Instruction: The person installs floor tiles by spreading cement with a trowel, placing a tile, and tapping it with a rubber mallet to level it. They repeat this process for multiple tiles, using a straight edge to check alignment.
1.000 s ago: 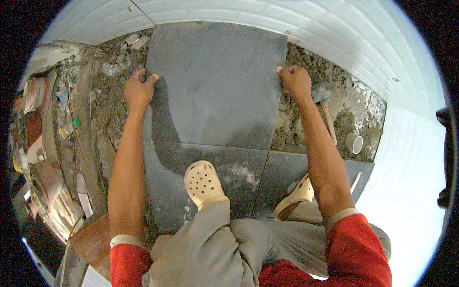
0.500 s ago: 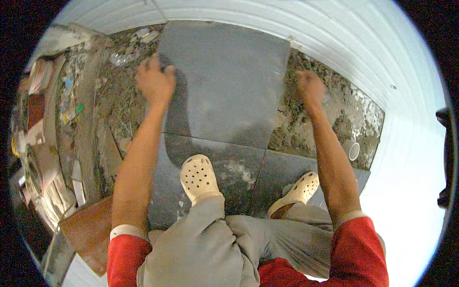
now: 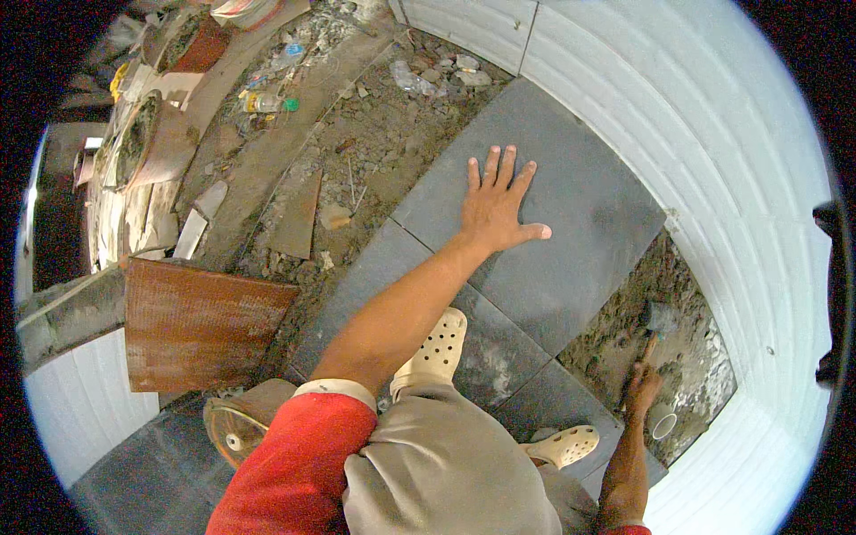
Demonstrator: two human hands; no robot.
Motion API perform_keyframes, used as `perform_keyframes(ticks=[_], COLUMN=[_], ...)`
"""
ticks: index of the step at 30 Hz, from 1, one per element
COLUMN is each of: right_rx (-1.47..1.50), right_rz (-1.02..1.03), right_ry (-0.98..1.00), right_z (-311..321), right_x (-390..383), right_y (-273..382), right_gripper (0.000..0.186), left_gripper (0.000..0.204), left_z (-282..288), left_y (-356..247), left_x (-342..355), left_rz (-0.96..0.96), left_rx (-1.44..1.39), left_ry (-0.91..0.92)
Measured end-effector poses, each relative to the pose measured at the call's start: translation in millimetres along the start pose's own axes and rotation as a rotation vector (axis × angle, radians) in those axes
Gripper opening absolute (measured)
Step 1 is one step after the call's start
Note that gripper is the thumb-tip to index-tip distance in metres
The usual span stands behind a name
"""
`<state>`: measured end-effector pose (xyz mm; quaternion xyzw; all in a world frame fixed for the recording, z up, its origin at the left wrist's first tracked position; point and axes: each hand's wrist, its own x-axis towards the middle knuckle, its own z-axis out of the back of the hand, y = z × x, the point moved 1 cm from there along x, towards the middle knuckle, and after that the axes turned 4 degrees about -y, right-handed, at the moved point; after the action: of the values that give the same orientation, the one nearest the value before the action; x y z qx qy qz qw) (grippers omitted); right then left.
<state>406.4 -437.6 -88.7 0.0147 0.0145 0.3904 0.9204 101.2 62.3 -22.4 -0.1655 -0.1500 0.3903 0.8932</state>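
My left hand (image 3: 497, 212) lies flat with fingers spread on a large dark grey floor tile (image 3: 580, 174). At the lower right, my right hand (image 3: 642, 390) is closed round the wooden handle of a mallet (image 3: 660, 316). The mallet's grey head is over the patch of rough mortar bed (image 3: 615, 343) beside the tile; whether it touches the mortar I cannot tell. A white pipe end (image 3: 664, 426) stands close to my right hand. My feet in cream clogs (image 3: 443, 343) rest on the neighbouring grey tiles.
White ribbed panels (image 3: 678, 116) wall in the right and far sides. To the left lie rubble soil (image 3: 374, 152), a plastic bottle (image 3: 267, 103) and a brown tile (image 3: 201, 325) leaning at an angle. A round clear-rimmed container (image 3: 234, 437) sits beside my left sleeve.
The view has turned to the right. My left hand has moved from the tile's left edge onto its surface. My right hand has reached down to the mortar and now holds the mallet.
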Motion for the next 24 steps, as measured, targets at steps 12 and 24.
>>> perform_keyframes(ticks=[12,24], right_rx=[0.297,1.474], right_rz=[-0.193,-0.834], right_ry=[-0.202,0.294], right_z=[72,106], right_x=[75,66], right_y=[137,407], right_gripper=[0.047,0.036], left_gripper=[0.122,0.117], left_z=[11,15], left_y=[21,31], left_x=[-15,-13], left_rz=[0.024,-0.027], left_rx=[0.03,0.045], left_ry=[-0.034,-0.044])
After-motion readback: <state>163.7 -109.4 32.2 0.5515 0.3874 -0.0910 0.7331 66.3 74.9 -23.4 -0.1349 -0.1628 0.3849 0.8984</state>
